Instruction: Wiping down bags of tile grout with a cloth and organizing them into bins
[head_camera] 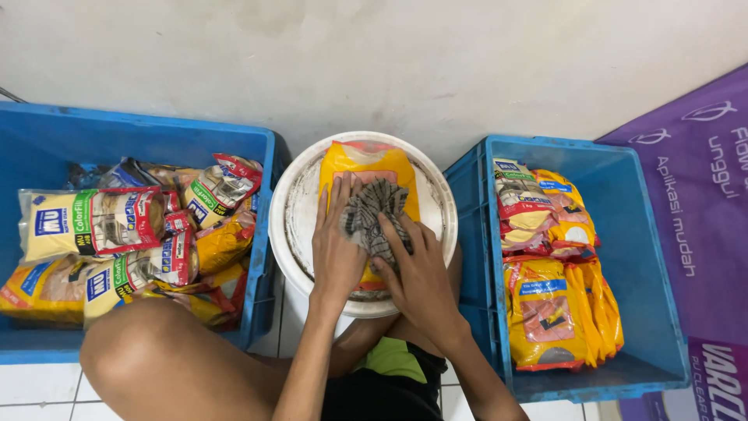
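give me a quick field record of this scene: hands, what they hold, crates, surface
left hand: flat on the yellow packet, holding it down
right hand: pressing a striped grey cloth onto the packet
surface: upturned white bucket between the crates
left crate: blue crate with a loose heap of mixed packets
right crate: blue bin with yellow packets stacked in rows
floor: white tiles

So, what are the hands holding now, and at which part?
The right hand grips a bunched striped cloth at its lower end, over a yellow packet. The left hand lies flat on the packet's left side.
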